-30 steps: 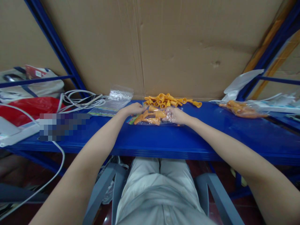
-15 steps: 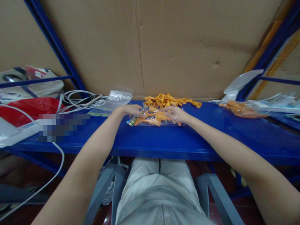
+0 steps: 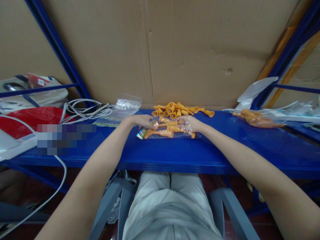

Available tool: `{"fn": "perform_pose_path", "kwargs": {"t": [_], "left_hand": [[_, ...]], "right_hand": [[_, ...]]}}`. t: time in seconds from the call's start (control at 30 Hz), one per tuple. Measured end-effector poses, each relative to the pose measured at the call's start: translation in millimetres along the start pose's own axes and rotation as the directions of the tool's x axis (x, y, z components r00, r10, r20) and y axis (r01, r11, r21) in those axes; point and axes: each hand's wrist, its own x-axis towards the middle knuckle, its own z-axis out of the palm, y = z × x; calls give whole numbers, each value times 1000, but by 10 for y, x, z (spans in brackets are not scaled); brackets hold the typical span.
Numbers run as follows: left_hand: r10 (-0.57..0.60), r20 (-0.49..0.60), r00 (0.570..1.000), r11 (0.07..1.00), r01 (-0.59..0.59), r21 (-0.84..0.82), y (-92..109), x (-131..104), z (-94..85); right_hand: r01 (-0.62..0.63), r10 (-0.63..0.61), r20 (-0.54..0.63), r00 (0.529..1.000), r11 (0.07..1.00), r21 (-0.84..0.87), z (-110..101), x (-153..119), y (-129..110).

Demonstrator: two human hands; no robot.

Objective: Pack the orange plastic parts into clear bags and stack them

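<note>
Two hands work at one clear bag [image 3: 180, 135], which lies near the middle of the blue table [image 3: 160, 153], lengthwise across it. The bag is thin, glossy and creased, with bright glints along its folds, and clear enough to show several orange horns [image 3: 172, 128] inside. These are smooth, with slim stems and flared ends, and lie mostly sideways, loosely stacked. A small, brightly coloured label [image 3: 141, 133], partly green and blue, shows at the bag's left end; its print is too small to read. The left hand [image 3: 143, 120] is clamped on that end, thumb and fingers pinching the film. The right hand [image 3: 192, 123] touches the other end, well apart from the left; shiny film bunches about its fingers, so I cannot tell whether they are closed. Just behind the bag sits a loose pile [image 3: 172, 110] of similar horns, many showing round, hollow mouths.
</note>
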Motion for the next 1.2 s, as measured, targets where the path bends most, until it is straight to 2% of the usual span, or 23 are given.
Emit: {"fn": "perform_pose_path", "kwargs": {"t": [0.1,0.4,0.57,0.73,0.9,1.07,1.2], "left_hand": [[6,25,1000,1000,-5,-12,-17,9,-5],[2,-6,1000,999,-2,-50,-74,81,27],[-49,-23,999,998,48,-39,-64,93,24],[-90,-72,993,996,91,7,-99,134,29],[-100,-90,991,995,102,14,-117,161,41],[-123,-109,986,992,121,-24,-84,135,27],[-134,-96,986,991,133,-22,-92,143,29]], "right_hand": [[7,-8,-27,1000,1000,-7,26,11,-16],[-54,52,-66,996,998,-21,73,57,-29],[-59,51,-133,990,996,-62,127,77,-6],[-44,56,-180,982,997,71,170,87,65],[-26,39,-55,998,974,227,128,42,127],[-72,46,138,989,979,191,13,-12,84],[-95,68,148,987,979,182,-6,-37,5]]}}
